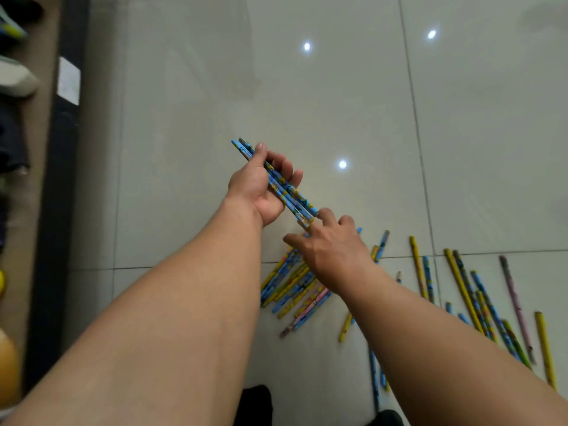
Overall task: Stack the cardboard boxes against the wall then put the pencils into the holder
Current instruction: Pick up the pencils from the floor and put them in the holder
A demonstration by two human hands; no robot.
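Left hand [261, 186] grips blue pencils [276, 179]; right hand [332, 250] touches their ends.

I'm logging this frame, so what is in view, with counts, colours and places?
Held pencils: a few, blue patterned, in the left grip.
Floor pencils: many, yellow, blue, pink, scattered on the tiles at lower right.
Floor: pale glossy tiles with light reflections.
Shoes: some, blurred, far left edge.
Left hand: shut on the held pencils.
Right hand: open, fingertips at the held pencils' lower ends.
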